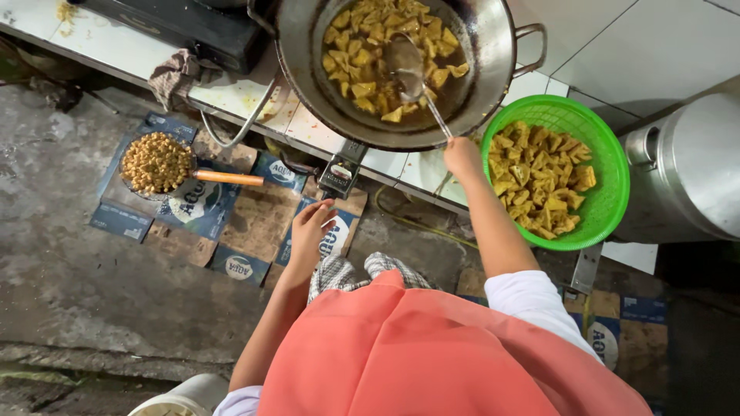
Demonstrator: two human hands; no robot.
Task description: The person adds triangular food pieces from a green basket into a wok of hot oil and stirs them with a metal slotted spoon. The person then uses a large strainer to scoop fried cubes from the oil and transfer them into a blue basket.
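Note:
My right hand (462, 156) grips the thin metal handle of a skimmer ladle (407, 65), whose bowl dips into the oil of a big dark wok (493, 54). Several golden fried pieces (362, 46) float in the wok. Just right of that hand stands a green plastic colander (609, 196) filled with fried pieces (539, 177). My left hand (312, 229) hangs loose below the counter edge, fingers apart, holding nothing, close to a checked cloth (339, 273) at my waist.
A white tiled counter (231, 92) carries the wok, a stove (193, 27) and a rag (176, 73). On the cardboard-covered floor lies a strainer of small fried bits (156, 162) with a wooden handle. A large metal pot (686, 166) stands at right.

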